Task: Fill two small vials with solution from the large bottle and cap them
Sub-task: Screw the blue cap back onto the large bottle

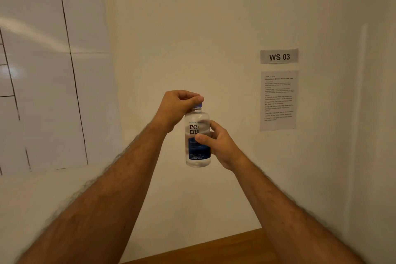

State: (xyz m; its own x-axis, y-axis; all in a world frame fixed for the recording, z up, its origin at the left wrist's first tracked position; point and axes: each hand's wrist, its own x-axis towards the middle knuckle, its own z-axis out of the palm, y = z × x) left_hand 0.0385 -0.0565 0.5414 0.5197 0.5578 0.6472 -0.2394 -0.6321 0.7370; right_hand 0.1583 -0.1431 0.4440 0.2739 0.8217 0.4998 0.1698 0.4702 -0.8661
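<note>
Up high, the fingers of the left hand (175, 106) curl over the blue cap (198, 105), pinching it from above. The right hand (216, 146) wraps thumb and fingers round the middle of the large bottle (197, 137), holding it upright in the air before a cream wall (192, 28). It is clear plastic with clear liquid, a "re-nu" label and a dark blue lower panel. A "WS 03" sign (279, 56) and an instruction sheet (278, 100) hang to the right; a wooden bench (225, 248) edge shows below.
</note>
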